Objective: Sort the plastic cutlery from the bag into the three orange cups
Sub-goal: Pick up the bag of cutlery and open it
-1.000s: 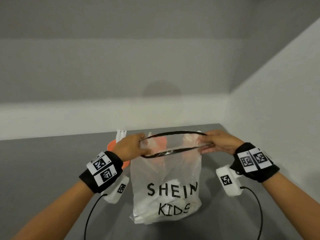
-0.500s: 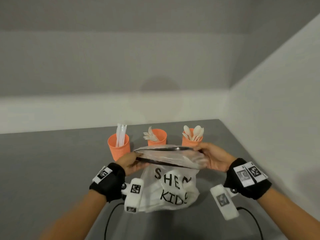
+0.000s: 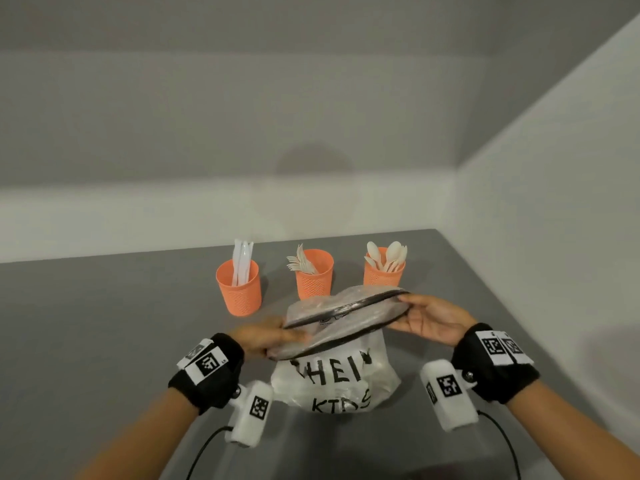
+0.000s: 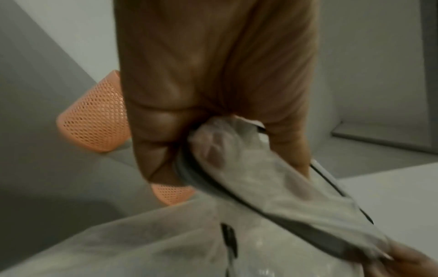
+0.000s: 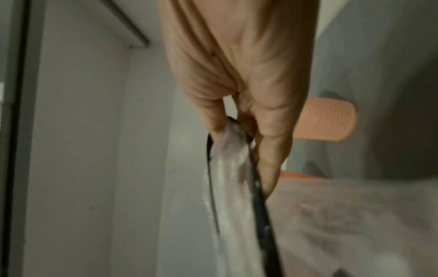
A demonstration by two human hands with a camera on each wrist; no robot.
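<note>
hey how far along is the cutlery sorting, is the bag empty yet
Mostly sorted, it seems: the left cup holds knives, the middle cup forks, the right cup spoons. In hand: the left hand and right hand each grip the bag by its black-edged mouth. Left: white shapes show through the plastic, but I cannot tell if they are cutlery.

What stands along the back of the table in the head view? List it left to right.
Cup of knives → cup of forks → cup of spoons.
</note>
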